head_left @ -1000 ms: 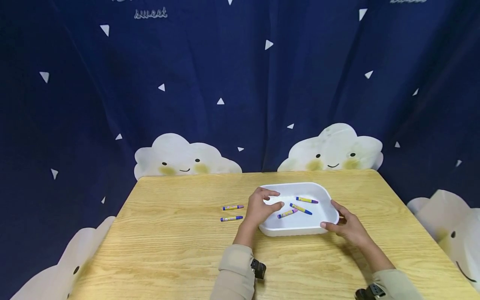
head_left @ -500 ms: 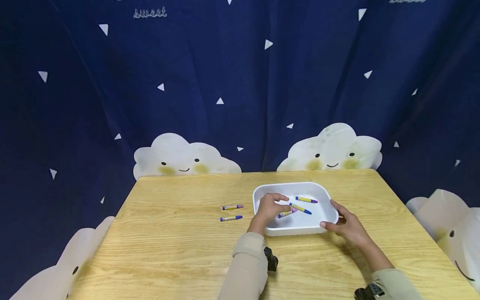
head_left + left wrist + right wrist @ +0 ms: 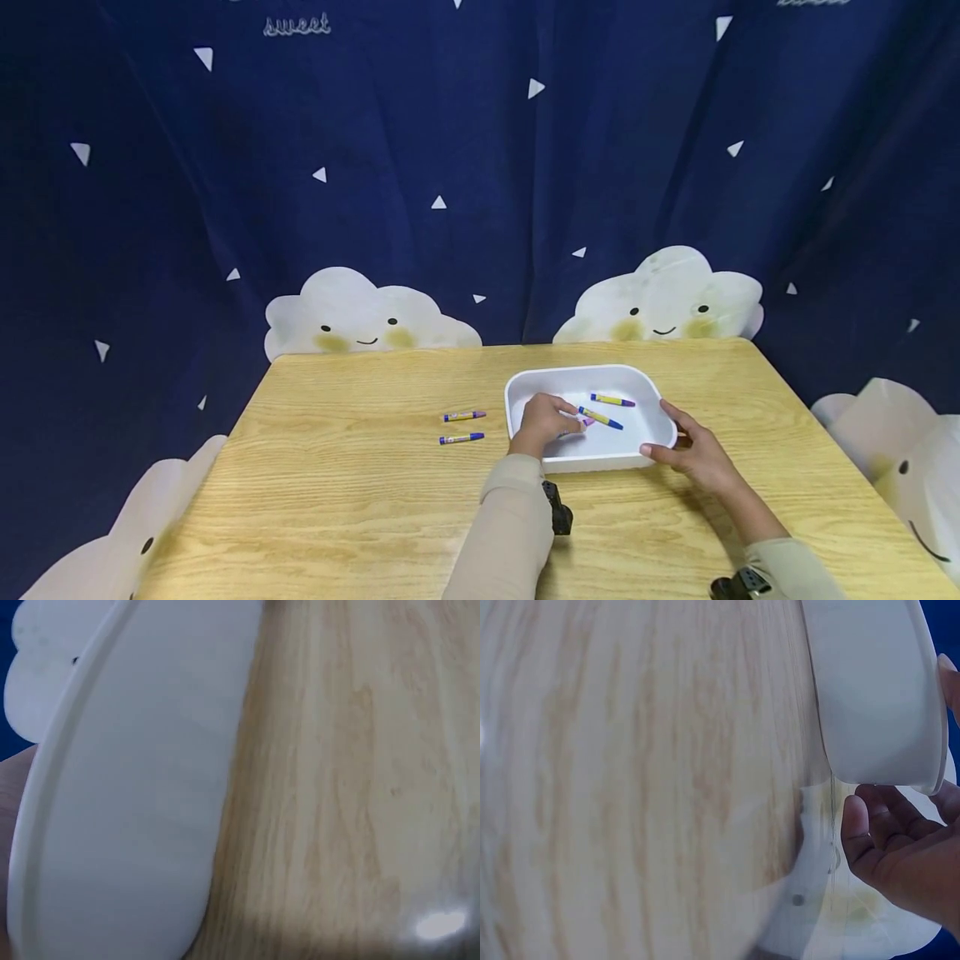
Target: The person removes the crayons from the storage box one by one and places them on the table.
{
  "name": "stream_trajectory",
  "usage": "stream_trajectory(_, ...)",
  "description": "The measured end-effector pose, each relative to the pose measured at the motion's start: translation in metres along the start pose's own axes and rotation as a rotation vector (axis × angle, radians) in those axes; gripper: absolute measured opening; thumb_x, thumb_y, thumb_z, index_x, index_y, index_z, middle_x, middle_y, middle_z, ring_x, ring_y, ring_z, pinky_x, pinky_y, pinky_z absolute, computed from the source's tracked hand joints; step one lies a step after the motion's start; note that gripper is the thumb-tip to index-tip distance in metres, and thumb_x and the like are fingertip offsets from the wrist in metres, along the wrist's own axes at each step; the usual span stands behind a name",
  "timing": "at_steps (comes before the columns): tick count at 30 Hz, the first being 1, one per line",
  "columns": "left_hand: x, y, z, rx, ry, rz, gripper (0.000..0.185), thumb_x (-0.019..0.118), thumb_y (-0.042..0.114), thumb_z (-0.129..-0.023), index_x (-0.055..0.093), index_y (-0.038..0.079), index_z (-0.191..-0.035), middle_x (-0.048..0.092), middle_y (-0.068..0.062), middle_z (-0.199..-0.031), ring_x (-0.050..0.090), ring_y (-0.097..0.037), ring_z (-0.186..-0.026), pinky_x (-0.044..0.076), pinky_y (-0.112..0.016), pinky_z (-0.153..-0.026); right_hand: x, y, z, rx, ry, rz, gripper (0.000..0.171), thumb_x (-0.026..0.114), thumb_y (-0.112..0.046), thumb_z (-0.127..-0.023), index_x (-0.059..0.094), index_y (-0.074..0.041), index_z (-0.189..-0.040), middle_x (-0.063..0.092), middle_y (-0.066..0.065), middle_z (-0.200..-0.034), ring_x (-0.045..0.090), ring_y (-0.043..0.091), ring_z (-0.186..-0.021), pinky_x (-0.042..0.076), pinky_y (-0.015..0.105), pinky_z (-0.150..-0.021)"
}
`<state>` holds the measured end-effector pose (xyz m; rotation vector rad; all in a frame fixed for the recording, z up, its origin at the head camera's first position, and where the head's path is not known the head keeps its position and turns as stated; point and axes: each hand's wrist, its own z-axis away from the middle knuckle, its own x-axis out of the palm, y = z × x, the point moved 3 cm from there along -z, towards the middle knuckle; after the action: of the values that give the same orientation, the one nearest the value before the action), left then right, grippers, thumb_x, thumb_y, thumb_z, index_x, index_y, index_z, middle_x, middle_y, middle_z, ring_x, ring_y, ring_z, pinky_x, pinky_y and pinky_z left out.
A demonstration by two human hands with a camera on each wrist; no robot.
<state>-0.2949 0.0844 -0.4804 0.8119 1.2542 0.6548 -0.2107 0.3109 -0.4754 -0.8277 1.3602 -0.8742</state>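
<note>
A white tray [image 3: 585, 369] stands on the wooden table [image 3: 337, 483], right of centre. My left hand [image 3: 551, 419] reaches inside it, with the fingers curled down onto a crayon whose pink tip [image 3: 587, 422] sticks out. Two more yellow-and-blue crayons [image 3: 612, 400] [image 3: 600, 417] lie loose in the tray. My right hand [image 3: 693, 454] grips the tray's near right corner, thumb on the front wall. In the right wrist view that hand [image 3: 900, 855] sits beside the tray's wall [image 3: 870, 690]. The left wrist view holds only the tray's outer wall [image 3: 135, 787] and the table [image 3: 360, 787].
Two crayons [image 3: 464, 415] [image 3: 461, 437] lie side by side on the table left of the tray. A dark blue curtain with white clouds [image 3: 360, 317] hangs behind and round the table. Bare wood spreads across the left and front.
My left hand has moved from the tray's left rim into the tray and come down on the nearest crayon. The right hand has stayed on the corner.
</note>
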Motion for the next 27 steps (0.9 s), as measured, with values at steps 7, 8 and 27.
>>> stream_trajectory(7,0.005,-0.001,0.000,-0.028,0.024,-0.180,0.015,0.088,0.018,-0.059,0.074,0.018,-0.065,0.056,0.002,-0.084,0.050,-0.011,-0.076,0.042,-0.022,-0.075,0.000,0.002,0.000,0.006,-0.005,-0.008,0.094,0.076,-0.028,-0.079,0.016,-0.007,-0.149,0.036,0.033,-0.132,0.049,0.038,-0.106,0.049,0.030,-0.069)
stream_trajectory(8,0.006,-0.001,0.000,-0.042,0.024,-0.202,0.015,0.088,0.018,-0.060,0.074,0.019,-0.064,0.054,0.002,-0.085,0.048,-0.012,-0.076,0.042,-0.022,-0.074,0.000,0.002,0.000,0.006,-0.006,-0.009,0.094,0.076,-0.028,-0.079,0.016,-0.007,-0.149,0.036,0.032,-0.131,0.050,0.037,-0.106,0.049,0.030,-0.068)
stream_trajectory(27,-0.008,0.015,0.001,0.179,0.079,-0.059,0.006,0.079,0.014,-0.065,0.073,0.014,-0.068,0.057,0.012,-0.061,0.048,-0.006,-0.058,0.040,-0.019,-0.055,-0.002,0.003,-0.001,-0.032,0.012,-0.011,0.091,0.076,-0.023,-0.079,0.019,-0.003,-0.147,0.036,0.034,-0.132,0.049,0.041,-0.106,0.050,0.028,-0.068)
